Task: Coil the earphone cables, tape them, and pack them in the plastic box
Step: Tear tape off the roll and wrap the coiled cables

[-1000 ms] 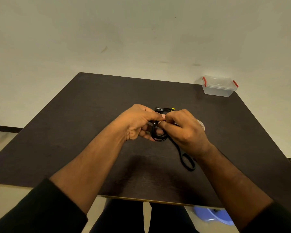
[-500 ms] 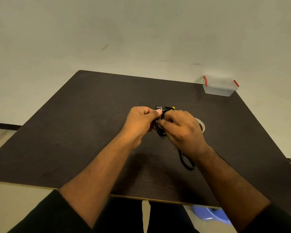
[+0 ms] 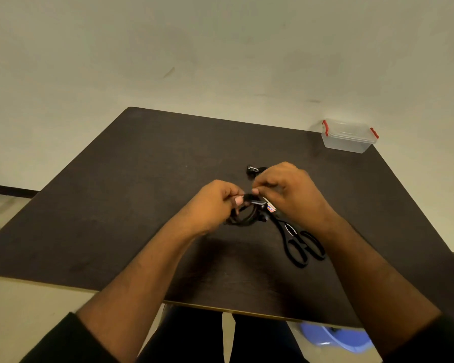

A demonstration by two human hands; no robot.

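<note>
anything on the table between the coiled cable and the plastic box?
Nothing visible. The coiled cable, held in the left hand, has bare table on a straight line to the plastic box. The box's lid looks closed, though.

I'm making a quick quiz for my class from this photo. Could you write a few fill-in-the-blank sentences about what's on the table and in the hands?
1. The clear plastic box has clips coloured ____.
2. The coiled black earphone cable is gripped by the ____ hand.
3. Lying on the table under the right hand is a pair of black ____.
4. The box's lid is ____.

Missing words: red; left; scissors; on
</note>
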